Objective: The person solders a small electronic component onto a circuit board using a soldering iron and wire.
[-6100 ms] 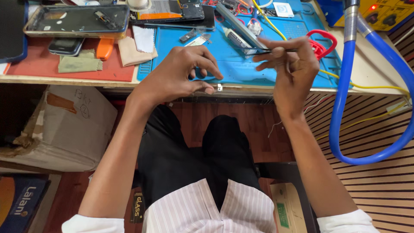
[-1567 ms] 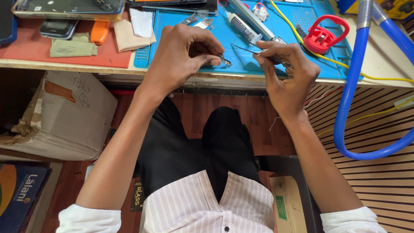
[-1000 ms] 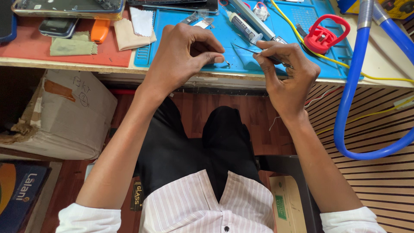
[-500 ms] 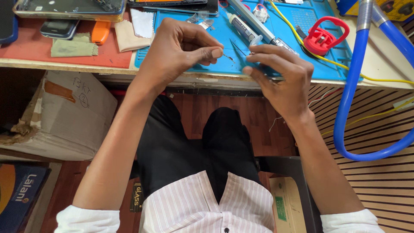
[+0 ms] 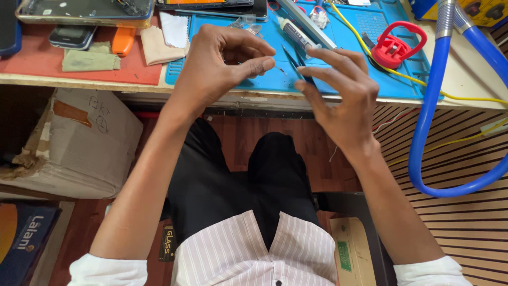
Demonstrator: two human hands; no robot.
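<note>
Left hand (image 5: 225,66) pinches a tiny part – too small to identify – between thumb and forefinger over the blue mat (image 5: 338,69). Right hand (image 5: 338,98) grips dark tweezers (image 5: 294,59), tips near the part. Step: fine alignment; next calls for steady approach.

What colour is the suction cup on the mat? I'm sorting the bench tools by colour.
Red, with a black base: the suction cup shows on the blue mat in the head view.
</note>
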